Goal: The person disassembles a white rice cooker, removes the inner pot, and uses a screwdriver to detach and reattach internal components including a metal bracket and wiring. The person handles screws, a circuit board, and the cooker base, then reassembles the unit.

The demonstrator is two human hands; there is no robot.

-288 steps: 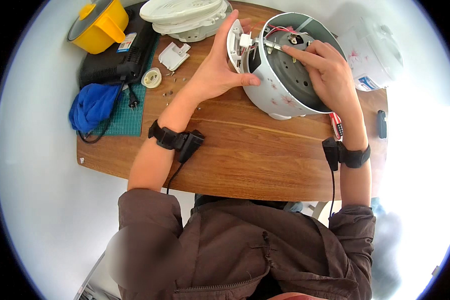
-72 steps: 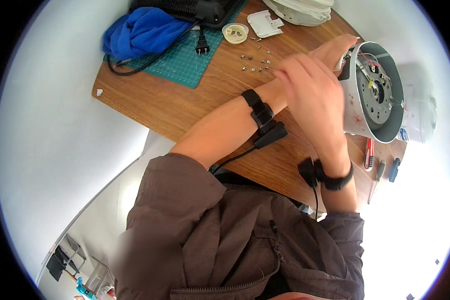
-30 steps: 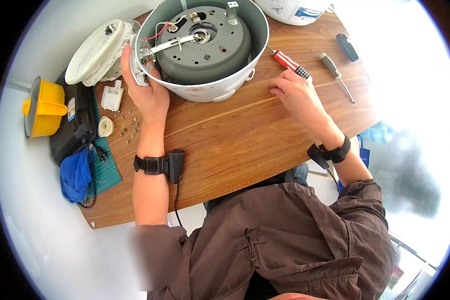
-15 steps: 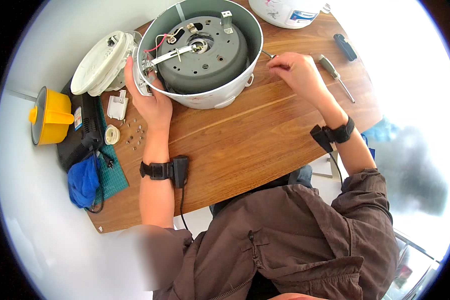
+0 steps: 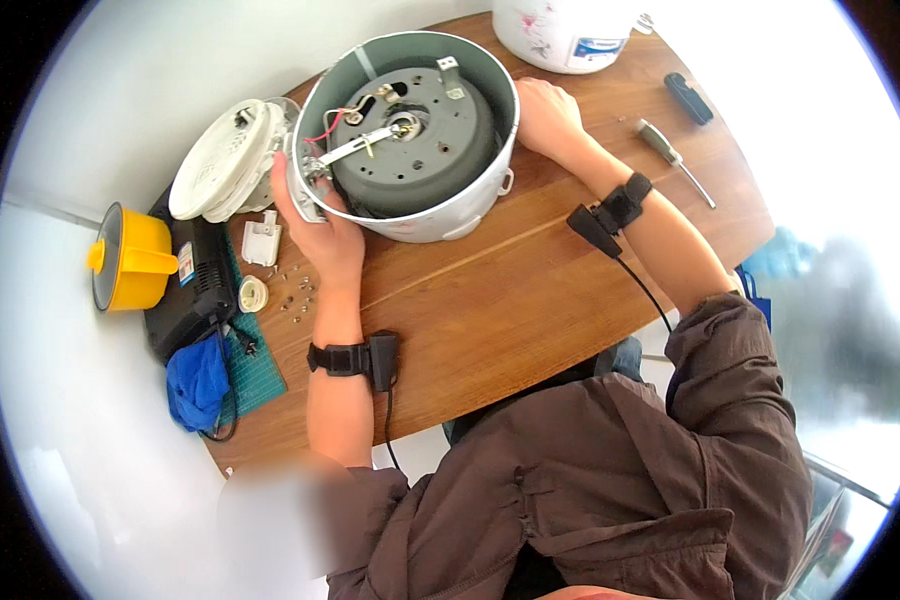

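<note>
An upturned white rice cooker body [image 5: 440, 222] stands at the far middle of the table, its underside open. Inside shows a round grey metal housing [image 5: 425, 150] with a metal strip, a bracket and red and white wires. My left hand [image 5: 325, 235] is closed on the shell's left side, with the thumb along the outside and the fingers partly hidden by the rim and a fitting. Against the right side of the shell, my right hand [image 5: 550, 118] is curled with its back upward. Its fingertips, and whatever they hold, are hidden.
At the right lie a screwdriver [image 5: 670, 152] and a dark case [image 5: 688, 98]. A white floral container [image 5: 560, 35] stands at the back. Leftward are a white round cover [image 5: 222, 165], small screws [image 5: 298, 295], a white ring [image 5: 253, 294], a yellow pot [image 5: 135, 258] and a black device [image 5: 195, 285].
My right hand has moved left and away from me, up to the shell; the thin dark piece seen at its fingertips is now hidden. My left hand keeps its hold. The whole view has shifted slightly.
</note>
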